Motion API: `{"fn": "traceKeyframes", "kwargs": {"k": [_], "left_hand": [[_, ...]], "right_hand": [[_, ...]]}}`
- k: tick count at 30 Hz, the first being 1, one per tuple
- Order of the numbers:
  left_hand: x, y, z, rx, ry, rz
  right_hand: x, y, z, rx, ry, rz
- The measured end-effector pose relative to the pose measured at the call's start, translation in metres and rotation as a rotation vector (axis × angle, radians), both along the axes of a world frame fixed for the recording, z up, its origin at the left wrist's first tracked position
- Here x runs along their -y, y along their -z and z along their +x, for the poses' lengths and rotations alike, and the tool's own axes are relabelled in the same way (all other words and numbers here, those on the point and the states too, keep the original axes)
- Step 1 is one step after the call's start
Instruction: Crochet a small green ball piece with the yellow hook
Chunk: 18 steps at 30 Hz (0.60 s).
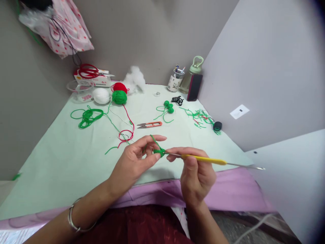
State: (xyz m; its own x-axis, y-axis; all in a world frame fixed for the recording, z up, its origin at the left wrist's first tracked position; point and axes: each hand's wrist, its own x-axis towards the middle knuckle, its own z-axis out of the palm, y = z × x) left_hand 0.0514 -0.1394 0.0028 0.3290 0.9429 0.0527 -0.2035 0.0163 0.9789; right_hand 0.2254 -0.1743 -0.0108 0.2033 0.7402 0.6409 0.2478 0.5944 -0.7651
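Note:
My left hand [138,157] pinches a small green crochet piece [159,153] between thumb and fingers. Green yarn runs up from the piece over the raised index finger. In my right hand [198,173] is a crochet hook [208,160] with a yellow handle and a metal tip at each end. Its left tip meets the green piece. Beyond my hands lie orange-handled thread snips [149,125]. A loop of red yarn [126,135] lies near my left hand, with thin green strands beside it.
At the back left are green [119,97], red [120,87] and white [101,96] yarn balls, a clear tub [80,92] and red scissors [88,71]. Small green balls [169,106], yarn scraps [200,117], a pen cup [175,81], a phone [194,87] and a bottle [194,73] stand right.

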Motion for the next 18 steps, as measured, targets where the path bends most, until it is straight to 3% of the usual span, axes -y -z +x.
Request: {"fn": "traceKeyframes", "kwargs": {"k": [5,10,13,16,18], "left_hand": [[0.002,-0.001,0.004,0.000,-0.017,-0.014],[0.001,-0.006,0.010,0.253,0.064,-0.368],[-0.003,-0.009,0.009,0.360,0.103,-0.505],[-0.005,-0.010,0.006,0.338,0.073,-0.449],[-0.003,-0.009,0.006,0.282,0.079,-0.374]], "right_hand": [[-0.003,0.006,0.004,0.232,0.024,0.128],[-0.003,0.018,0.007,0.569,0.168,0.299],[-0.004,0.014,0.007,0.346,0.092,0.212],[-0.008,0.006,0.005,-0.029,-0.017,0.046],[-0.011,0.002,0.003,-0.133,-0.087,-0.027]]}}
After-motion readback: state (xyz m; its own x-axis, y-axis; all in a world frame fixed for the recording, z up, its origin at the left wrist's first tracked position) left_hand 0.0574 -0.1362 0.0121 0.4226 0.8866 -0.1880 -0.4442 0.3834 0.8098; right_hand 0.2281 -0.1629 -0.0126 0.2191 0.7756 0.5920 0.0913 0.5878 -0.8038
